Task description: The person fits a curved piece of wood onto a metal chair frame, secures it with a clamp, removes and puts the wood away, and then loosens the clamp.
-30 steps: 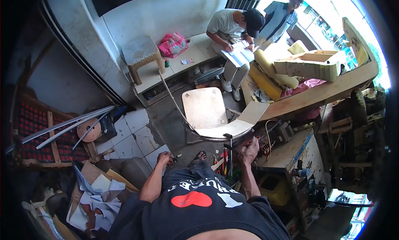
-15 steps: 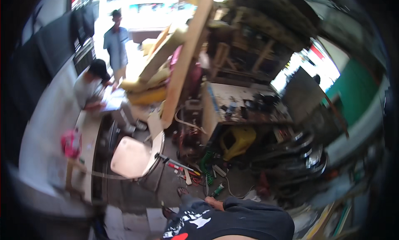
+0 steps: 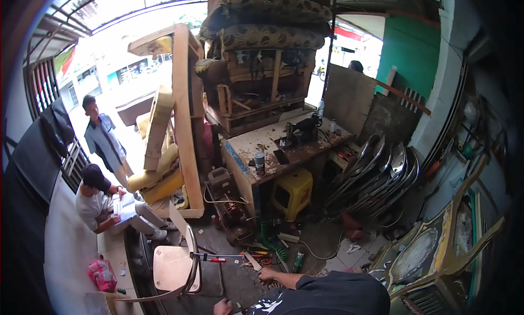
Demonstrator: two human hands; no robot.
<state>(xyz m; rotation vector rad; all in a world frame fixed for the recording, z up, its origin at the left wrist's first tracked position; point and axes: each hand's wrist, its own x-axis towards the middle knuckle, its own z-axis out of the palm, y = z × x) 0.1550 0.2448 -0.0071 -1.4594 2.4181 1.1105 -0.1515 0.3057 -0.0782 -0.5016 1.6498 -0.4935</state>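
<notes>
My right hand [image 3: 266, 276] reaches in from a black sleeve at the lower edge. Its fingers look curled, and what they hold, if anything, is hidden. Just beyond it is a flat beige strip [image 3: 252, 261], whose near end meets my hand in the view; I cannot tell whether they touch. Only part of my left hand [image 3: 222, 307] shows at the bottom edge, too little to read its fingers. Left of my hands stands a chair with a pale wooden seat [image 3: 170, 268]. A red-handled tool [image 3: 217, 260] lies by its backrest. A green tool [image 3: 298, 262] is right of my right hand.
A table [image 3: 240, 157] bears a sewing machine [image 3: 303, 130], with a yellow stool [image 3: 293, 194] underneath. Bent metal frames [image 3: 376, 176] are stacked at right. One person sits reading papers [image 3: 125, 207]; another stands behind. A green coiled hose [image 3: 267, 240] crosses the floor.
The view has swung upward and to the right and is sharper. My right hand has moved away from my body toward the beige strip. Part of my left hand now shows.
</notes>
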